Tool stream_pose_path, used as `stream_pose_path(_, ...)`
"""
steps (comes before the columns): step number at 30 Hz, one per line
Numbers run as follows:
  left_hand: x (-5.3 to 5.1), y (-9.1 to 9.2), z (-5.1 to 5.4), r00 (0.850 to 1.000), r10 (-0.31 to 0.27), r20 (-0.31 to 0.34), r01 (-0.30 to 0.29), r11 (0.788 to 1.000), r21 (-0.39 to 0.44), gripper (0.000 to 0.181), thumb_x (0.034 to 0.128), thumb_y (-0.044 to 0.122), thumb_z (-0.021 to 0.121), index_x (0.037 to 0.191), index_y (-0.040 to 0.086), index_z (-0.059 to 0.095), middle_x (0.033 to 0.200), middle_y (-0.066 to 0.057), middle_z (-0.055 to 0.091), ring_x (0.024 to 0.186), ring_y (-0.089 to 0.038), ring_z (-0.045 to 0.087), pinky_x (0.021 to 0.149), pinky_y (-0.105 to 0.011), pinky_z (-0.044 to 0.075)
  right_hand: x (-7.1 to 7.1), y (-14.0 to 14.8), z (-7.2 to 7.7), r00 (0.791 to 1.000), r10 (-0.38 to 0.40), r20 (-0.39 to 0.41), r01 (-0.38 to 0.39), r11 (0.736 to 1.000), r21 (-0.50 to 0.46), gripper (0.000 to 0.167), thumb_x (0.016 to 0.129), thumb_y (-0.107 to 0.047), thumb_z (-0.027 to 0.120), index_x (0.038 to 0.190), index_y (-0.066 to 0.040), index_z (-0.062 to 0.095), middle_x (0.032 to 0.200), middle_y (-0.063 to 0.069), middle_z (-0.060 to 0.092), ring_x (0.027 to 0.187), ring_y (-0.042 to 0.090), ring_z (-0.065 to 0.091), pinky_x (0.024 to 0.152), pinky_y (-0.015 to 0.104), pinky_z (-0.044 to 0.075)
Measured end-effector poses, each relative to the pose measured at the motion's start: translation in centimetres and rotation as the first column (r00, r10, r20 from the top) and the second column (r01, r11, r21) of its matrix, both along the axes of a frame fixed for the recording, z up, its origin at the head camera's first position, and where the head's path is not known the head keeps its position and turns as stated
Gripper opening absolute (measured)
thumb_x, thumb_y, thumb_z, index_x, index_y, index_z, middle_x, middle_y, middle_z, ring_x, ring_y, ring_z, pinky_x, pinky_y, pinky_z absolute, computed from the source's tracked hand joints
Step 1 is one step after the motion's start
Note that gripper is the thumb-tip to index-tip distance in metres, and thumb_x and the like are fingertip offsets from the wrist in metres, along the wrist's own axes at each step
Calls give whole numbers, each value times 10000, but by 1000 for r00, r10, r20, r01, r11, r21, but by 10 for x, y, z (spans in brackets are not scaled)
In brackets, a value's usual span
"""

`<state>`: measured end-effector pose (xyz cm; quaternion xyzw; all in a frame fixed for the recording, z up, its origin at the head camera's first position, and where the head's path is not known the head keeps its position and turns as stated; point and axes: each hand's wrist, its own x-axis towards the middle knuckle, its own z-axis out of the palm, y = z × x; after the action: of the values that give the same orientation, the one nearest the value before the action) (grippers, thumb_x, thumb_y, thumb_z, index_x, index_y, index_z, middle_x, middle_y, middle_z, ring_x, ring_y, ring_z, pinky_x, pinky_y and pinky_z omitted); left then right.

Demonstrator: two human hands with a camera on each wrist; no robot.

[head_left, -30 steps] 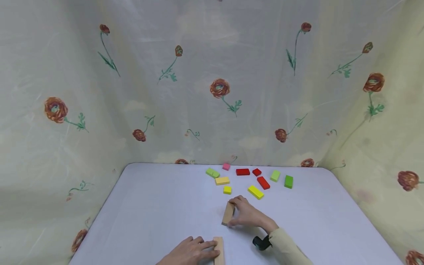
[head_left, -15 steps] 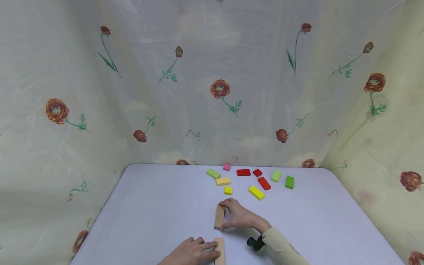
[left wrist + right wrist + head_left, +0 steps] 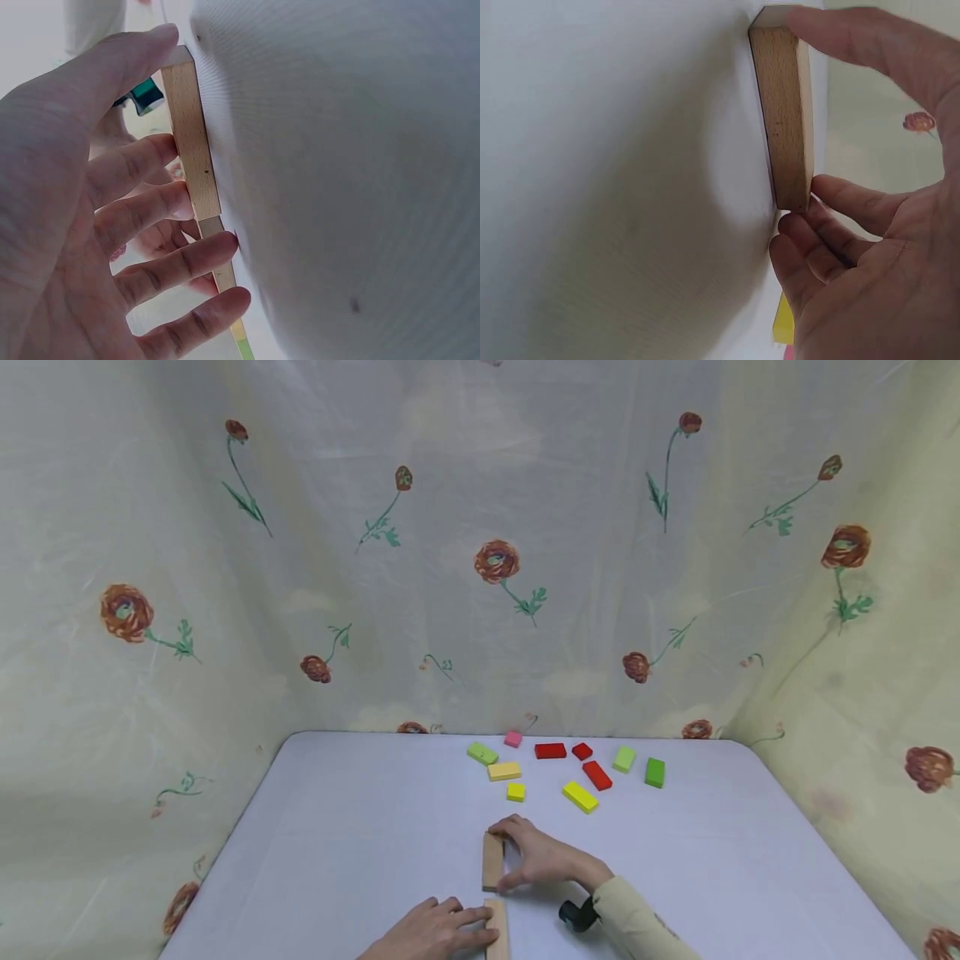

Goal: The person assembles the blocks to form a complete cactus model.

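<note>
Movement is small as I watch from far off: the right hand (image 3: 536, 856) pinches the far block (image 3: 492, 862) by its ends and has brought it left and closer. It now sits on the desk (image 3: 360, 827) just past the near block (image 3: 501, 947), which the left hand (image 3: 431, 931) touches with straight fingers. They look nearly lined up.

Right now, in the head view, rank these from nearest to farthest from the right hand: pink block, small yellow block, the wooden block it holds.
1. Wooden block: held by the right hand, at its left.
2. Small yellow block: beyond the hand.
3. Pink block: by the far edge of the table.
</note>
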<state>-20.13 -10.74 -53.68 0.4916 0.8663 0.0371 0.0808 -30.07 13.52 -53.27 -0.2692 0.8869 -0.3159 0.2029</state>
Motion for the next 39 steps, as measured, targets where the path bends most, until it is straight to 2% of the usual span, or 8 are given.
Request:
stream_pose_path(10,1,0,2,1000,-1,-22,2,1000,9,610,896,669,462,1419,356,467,1430,86,502,1056,-80,571,741,-244,482,7,0,-1,1000,21,3,-21,1000,-11,711,767,-415,762,1373,-208,453,1358,-22,452,1189,162,436,1062,484,390)
stream_pose_path(19,1,2,4,1000,24,17,-24,1000,-12,615,881,678,481,1417,376,460,1436,108,490,1049,-74,568,745,-266,489,8,0,1,998,55,36,-54,998,-28,694,763,-379,774,1364,-242,454,1357,-38,454,1183,152,437,1070,492,379)
stream_pose_path(33,-1,2,4,1000,22,19,-22,1000,-23,594,892,659,482,1416,380,460,1438,114,486,1042,-73,564,735,-269,487,8,0,2,998,56,42,-54,998,-34,703,774,-386,765,1383,-237,446,1360,-40,451,1187,154,434,1066,493,381)
stream_pose_path(36,0,2,2,1000,10,-5,-10,1000,-21,587,897,655,476,1414,377,465,1434,112,492,1041,-74,569,729,-257,484,8,2,4,999,36,29,-34,998,-58,733,782,-423,757,1409,-221,436,1385,-25,451,1219,178,434,1053,509,389)
stream_pose_path(39,0,3,1,1000,3,-27,-4,1000,-22,579,900,655,472,1408,379,473,1423,115,502,1034,-72,572,725,-249,483,6,6,5,1000,-17,-2,17,993,-118,745,794,-424,753,1424,-191,429,1409,15,460,1262,239,435,1040,538,390)
